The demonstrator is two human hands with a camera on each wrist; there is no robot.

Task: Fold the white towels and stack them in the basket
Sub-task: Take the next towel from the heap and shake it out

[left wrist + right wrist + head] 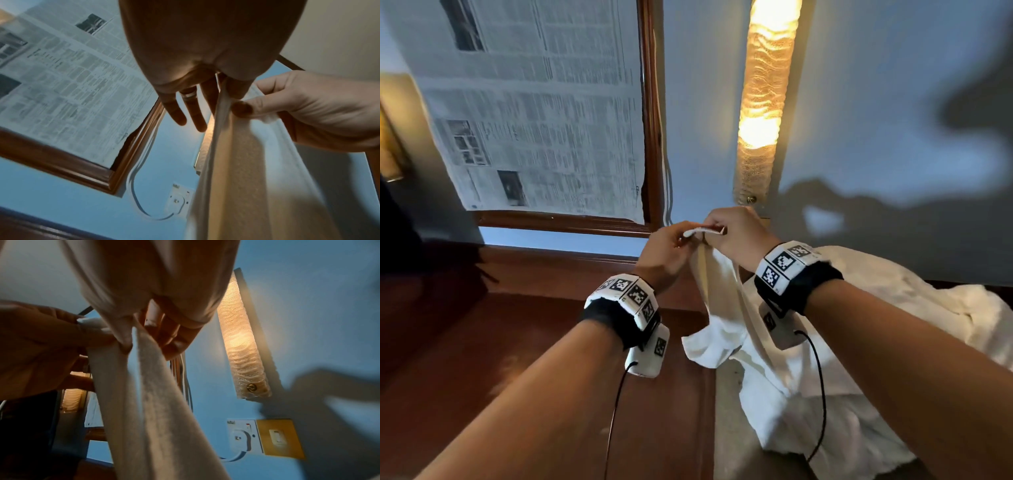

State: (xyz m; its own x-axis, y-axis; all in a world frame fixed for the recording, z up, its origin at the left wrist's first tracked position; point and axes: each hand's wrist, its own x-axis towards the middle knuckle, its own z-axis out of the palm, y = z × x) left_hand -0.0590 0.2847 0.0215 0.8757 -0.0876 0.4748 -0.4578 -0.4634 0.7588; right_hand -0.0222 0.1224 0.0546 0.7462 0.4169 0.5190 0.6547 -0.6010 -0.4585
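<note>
White terry towel (726, 308) hung straight down from its top edge, long axis vertical, tail on the towel heap (876, 308). Left hand (666, 253) and right hand (736, 233), touching, each pinched that edge, neither nearer.

A dark reddish wooden tabletop (524, 335) carries a rumpled heap of white towels (893, 308) at its right.
</note>
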